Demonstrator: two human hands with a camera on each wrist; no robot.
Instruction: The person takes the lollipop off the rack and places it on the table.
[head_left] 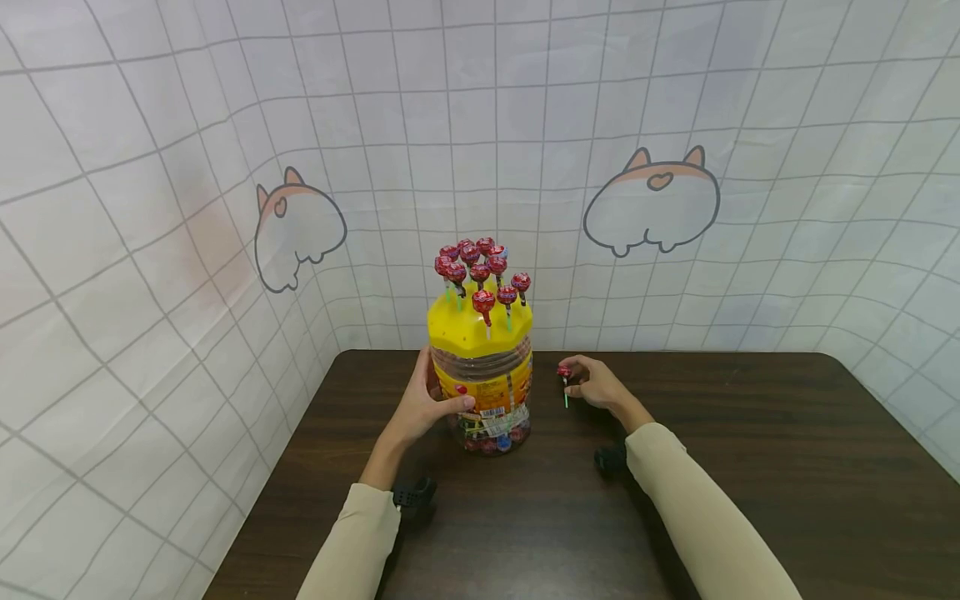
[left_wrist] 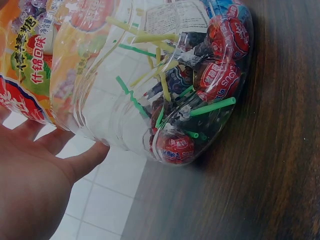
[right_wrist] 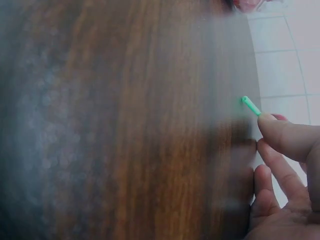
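Observation:
A clear plastic jar (head_left: 491,392) with a yellow and orange label stands on the table, capped by a yellow lid (head_left: 461,332). Several red-wrapped lollipops (head_left: 479,273) stick up out of that lid. My left hand (head_left: 420,406) grips the jar's left side, thumb across the front. More lollipops (left_wrist: 217,80) with green and yellow sticks lie in the bottom of the jar in the left wrist view. To the right of the jar, my right hand (head_left: 597,386) pinches a red lollipop (head_left: 564,372), its head up. Its green stick (right_wrist: 252,106) points down past the thumb.
The dark wooden table (head_left: 750,467) reaches back to a white grid-patterned curtain (head_left: 525,125) with cartoon animal drawings. Black straps with small devices (head_left: 414,493) sit at both wrists, by the cream sleeves.

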